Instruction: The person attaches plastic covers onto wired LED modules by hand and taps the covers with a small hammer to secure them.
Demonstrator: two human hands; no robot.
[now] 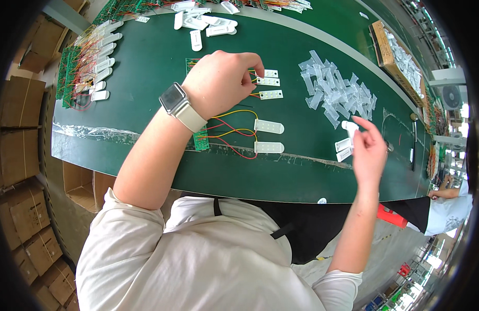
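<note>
My left hand, wearing a watch, is curled over a green circuit board. Its bent fingers reach the yellow wires beside three small white LED boards; what lies between the fingertips is hidden. Nearer me, red and yellow wires join another green circuit board to two rounded white covers with LED boards in them. To the right, my right hand pinches a small white plastic cover between thumb and fingers. Two more white covers lie just left of that hand.
Clear plastic strips form a pile on the green table. White covers are heaped at the back. Wired boards with covers line the left edge. A cardboard box of white parts stands back right. Another person is at far right.
</note>
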